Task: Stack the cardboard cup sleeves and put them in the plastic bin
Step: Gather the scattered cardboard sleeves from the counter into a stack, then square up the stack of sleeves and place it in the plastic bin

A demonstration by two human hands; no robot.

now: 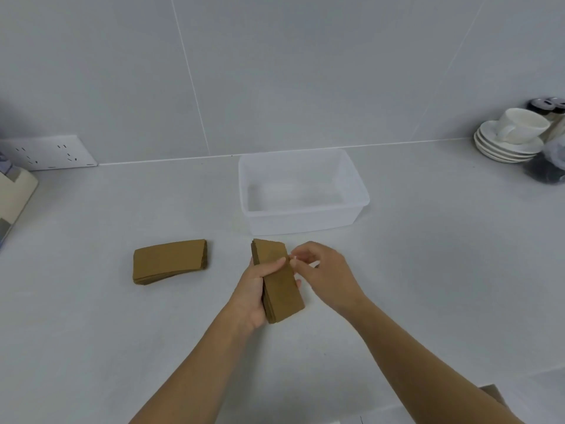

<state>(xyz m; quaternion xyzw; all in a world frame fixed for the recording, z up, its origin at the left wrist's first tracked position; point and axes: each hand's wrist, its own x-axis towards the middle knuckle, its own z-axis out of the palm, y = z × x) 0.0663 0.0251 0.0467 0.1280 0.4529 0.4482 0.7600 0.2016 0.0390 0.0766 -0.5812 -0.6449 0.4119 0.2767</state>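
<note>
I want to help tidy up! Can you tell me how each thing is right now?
Plastic bin: upright, open, nothing inside.
Sleeve stack in hand: held off the counter, tilted.
Sleeve stack on counter: lying flat, untouched.
Left hand: gripping the held stack.
Right hand: fingertips pinched at that stack's edge.
Cup: tipped on stacked saucers.
</note>
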